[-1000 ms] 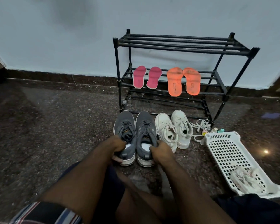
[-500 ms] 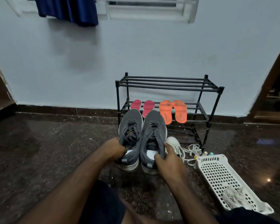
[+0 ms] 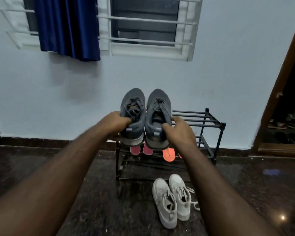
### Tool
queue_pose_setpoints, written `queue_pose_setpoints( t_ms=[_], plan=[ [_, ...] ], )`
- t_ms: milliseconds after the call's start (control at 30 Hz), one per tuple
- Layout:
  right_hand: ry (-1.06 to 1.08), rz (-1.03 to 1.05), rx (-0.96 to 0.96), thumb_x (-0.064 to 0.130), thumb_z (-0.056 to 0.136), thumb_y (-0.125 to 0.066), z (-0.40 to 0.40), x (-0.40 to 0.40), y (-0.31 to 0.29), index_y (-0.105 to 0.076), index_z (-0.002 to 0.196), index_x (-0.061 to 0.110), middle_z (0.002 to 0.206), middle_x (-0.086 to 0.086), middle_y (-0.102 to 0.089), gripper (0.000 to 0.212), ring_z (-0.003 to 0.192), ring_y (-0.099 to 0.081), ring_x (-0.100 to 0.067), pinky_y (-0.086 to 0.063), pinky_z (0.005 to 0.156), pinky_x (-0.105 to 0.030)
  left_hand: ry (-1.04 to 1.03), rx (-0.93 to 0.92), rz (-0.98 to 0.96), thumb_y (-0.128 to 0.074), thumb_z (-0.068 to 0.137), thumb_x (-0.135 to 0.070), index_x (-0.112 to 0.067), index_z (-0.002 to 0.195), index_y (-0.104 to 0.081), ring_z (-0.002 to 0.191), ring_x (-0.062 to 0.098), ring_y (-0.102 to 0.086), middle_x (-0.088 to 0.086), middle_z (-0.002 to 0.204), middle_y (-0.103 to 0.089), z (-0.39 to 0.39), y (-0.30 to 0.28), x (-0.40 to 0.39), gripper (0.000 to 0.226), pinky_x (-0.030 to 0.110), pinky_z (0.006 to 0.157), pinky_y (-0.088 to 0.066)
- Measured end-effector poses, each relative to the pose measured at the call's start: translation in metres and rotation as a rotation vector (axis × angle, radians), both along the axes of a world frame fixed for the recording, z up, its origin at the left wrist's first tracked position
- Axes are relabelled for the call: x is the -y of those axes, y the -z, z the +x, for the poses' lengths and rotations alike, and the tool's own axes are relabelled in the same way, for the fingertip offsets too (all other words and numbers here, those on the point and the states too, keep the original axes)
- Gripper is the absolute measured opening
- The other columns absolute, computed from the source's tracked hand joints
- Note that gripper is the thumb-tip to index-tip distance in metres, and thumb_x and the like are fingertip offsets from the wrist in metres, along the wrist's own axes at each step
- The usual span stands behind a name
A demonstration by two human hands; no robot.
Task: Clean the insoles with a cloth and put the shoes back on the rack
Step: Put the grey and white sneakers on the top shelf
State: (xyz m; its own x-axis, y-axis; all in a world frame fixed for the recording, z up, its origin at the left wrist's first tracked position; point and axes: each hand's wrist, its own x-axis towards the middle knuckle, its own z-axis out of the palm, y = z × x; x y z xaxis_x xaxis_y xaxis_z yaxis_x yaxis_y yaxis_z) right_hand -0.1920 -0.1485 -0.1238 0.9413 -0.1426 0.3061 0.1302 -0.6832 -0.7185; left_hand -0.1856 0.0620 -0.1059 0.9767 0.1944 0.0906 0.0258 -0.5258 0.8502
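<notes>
Two grey sneakers are up in the air in front of the black shoe rack (image 3: 206,124), side by side, toes pointing away. My left hand (image 3: 114,120) grips the left grey sneaker (image 3: 133,114) at its collar. My right hand (image 3: 179,132) grips the right grey sneaker (image 3: 157,116) at the heel. They hang level with the rack's top shelf and hide its left half. Pink insoles (image 3: 140,149) and an orange insole (image 3: 168,155) show below on the middle shelf. A pair of white sneakers (image 3: 172,198) stands on the floor in front of the rack.
The dark stone floor (image 3: 41,167) spreads left and right of the rack. A pale wall with a barred window (image 3: 143,28) and a blue curtain (image 3: 68,26) rises behind. An open doorway (image 3: 286,99) is at the right. A small purple scrap (image 3: 271,172) lies on the floor.
Both hands have lifted the grey sneakers off the floor up to the rack's top shelf. The view has tilted up; the white basket has dropped out of sight.
</notes>
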Motion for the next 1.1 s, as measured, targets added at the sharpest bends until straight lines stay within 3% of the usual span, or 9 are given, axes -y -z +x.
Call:
queue_pose_setpoints(
  t_ms=[100,267,367,533,667,767,933,1100],
  plan=[
    [-0.017,0.063,-0.046,0.039,0.078,-0.054,0.052,-0.01,-0.024,-0.064,0.111,0.023,0.102,-0.005,-0.069,0.039,0.096,-0.064,-0.031,-0.053,0.086,-0.04,-0.028,-0.016,-0.028,-0.056,0.093,-0.02,-0.009,0.107,-0.064,0.063,0.031,-0.066,0.018,0.1,-0.067,0.044,-0.021,-0.01,0.02,0.042,0.063,-0.062],
    [-0.048,0.168,-0.101,0.042,0.061,-0.053,0.148,-0.022,-0.03,-0.066,0.093,0.021,0.09,-0.008,-0.068,0.04,0.084,-0.067,-0.034,-0.06,0.073,-0.05,-0.045,-0.048,0.014,-0.057,0.094,-0.019,0.0,0.109,-0.062,0.058,0.034,-0.069,0.021,0.099,-0.067,0.128,-0.034,-0.023,0.024,0.048,0.073,-0.062],
    [-0.074,0.216,-0.138,0.04,0.059,-0.056,0.198,-0.024,-0.025,-0.064,0.088,0.018,0.086,-0.008,-0.066,0.037,0.085,-0.067,-0.034,-0.06,0.07,-0.052,-0.036,-0.073,0.027,-0.057,0.092,-0.02,-0.001,0.101,-0.061,0.062,0.036,-0.07,0.024,0.101,-0.068,0.174,-0.031,-0.028,0.022,0.036,0.057,-0.058],
    [-0.113,0.276,-0.194,0.028,0.059,-0.058,0.25,-0.026,-0.022,-0.063,0.091,0.007,0.081,-0.015,-0.063,0.039,0.075,-0.068,-0.037,-0.059,0.058,-0.059,-0.027,-0.12,0.037,-0.057,0.092,-0.027,-0.001,0.106,-0.064,0.062,0.03,-0.067,0.018,0.09,-0.067,0.232,-0.024,-0.034,0.031,0.027,0.053,-0.054],
    [-0.119,0.314,-0.232,0.023,0.063,-0.059,0.272,-0.027,-0.014,-0.063,0.091,0.004,0.079,-0.015,-0.062,0.033,0.069,-0.066,-0.035,-0.058,0.058,-0.059,-0.055,-0.142,0.039,-0.058,0.092,-0.031,-0.007,0.095,-0.06,0.058,0.028,-0.062,0.016,0.08,-0.062,0.259,-0.013,-0.036,0.024,0.025,0.052,-0.05],
    [-0.121,0.329,-0.247,0.026,0.066,-0.058,0.281,-0.028,-0.009,-0.064,0.086,0.006,0.078,-0.012,-0.063,0.028,0.066,-0.065,-0.032,-0.06,0.061,-0.054,-0.071,-0.162,0.023,-0.057,0.091,-0.035,-0.007,0.098,-0.062,0.052,0.025,-0.058,0.019,0.08,-0.063,0.27,-0.002,-0.041,0.029,0.024,0.052,-0.047],
    [-0.089,0.296,-0.239,0.034,0.075,-0.056,0.285,-0.033,-0.005,-0.064,0.088,0.008,0.083,-0.013,-0.066,0.03,0.066,-0.07,-0.035,-0.061,0.062,-0.053,-0.092,-0.064,-0.041,-0.052,0.095,-0.039,-0.01,0.095,-0.061,0.051,0.023,-0.053,0.013,0.079,-0.058,0.28,0.012,-0.041,0.03,0.025,0.054,-0.042],
    [-0.066,0.327,-0.256,0.049,0.084,-0.052,0.288,-0.038,0.002,-0.061,0.097,0.011,0.093,-0.01,-0.062,0.041,0.078,-0.065,-0.033,-0.058,0.055,-0.037,-0.1,0.001,0.002,-0.039,0.093,-0.075,-0.008,0.086,-0.063,0.059,0.027,-0.054,0.011,0.071,-0.058,0.285,0.023,-0.044,0.072,0.03,0.059,-0.043]
  ],
)
